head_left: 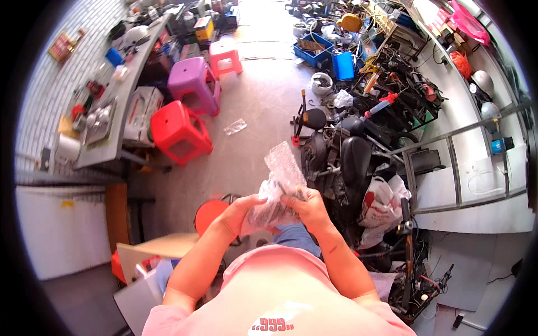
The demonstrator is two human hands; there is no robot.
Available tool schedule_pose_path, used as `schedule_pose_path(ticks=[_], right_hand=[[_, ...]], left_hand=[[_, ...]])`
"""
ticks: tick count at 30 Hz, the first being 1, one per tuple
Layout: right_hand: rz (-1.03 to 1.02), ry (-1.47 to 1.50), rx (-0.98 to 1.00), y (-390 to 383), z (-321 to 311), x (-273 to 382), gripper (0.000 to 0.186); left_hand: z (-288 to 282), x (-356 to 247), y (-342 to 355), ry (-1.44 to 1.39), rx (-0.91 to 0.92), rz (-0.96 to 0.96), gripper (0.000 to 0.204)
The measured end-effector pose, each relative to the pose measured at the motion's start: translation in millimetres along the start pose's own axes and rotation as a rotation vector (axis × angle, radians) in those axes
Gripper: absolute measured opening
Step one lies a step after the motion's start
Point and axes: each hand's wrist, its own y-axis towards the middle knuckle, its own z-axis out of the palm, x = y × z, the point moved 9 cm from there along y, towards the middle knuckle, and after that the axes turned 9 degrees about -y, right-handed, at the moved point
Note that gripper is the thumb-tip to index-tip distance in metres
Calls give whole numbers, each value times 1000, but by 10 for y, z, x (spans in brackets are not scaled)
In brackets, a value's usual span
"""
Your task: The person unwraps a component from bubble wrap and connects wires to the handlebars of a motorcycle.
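Red print on white plastic bag (381, 204), right of fingers; dark-red print on pink shirt (258, 285), below them. Floor strip (252, 95) runs ahead of fingers, edged by red stool (175, 126) left, black seat (356, 157) right. Left hand (245, 213) and right hand (310, 209) grasp bubble-wrap package (284, 168) between them, fingers part-curled, undersides mostly hidden.

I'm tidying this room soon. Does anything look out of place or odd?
Yes: a clear plastic piece lies loose on the floor, right of the nearest red stool, perhaps dropped packaging. Along the right, a black seat sits in a crowded jumble of parts, looking disordered rather than stored.
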Motion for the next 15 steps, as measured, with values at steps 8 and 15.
schedule_pose_path(ticks=[8, 15], right_hand=[[-3, 37, -155, 2893, -679, 1336, 15], [20, -272, -31, 5577, -387, 2663, 30]], left_hand=[[313, -2730, 1602, 205, 12, 85, 53], [297, -5506, 2330, 544, -340, 569, 58]])
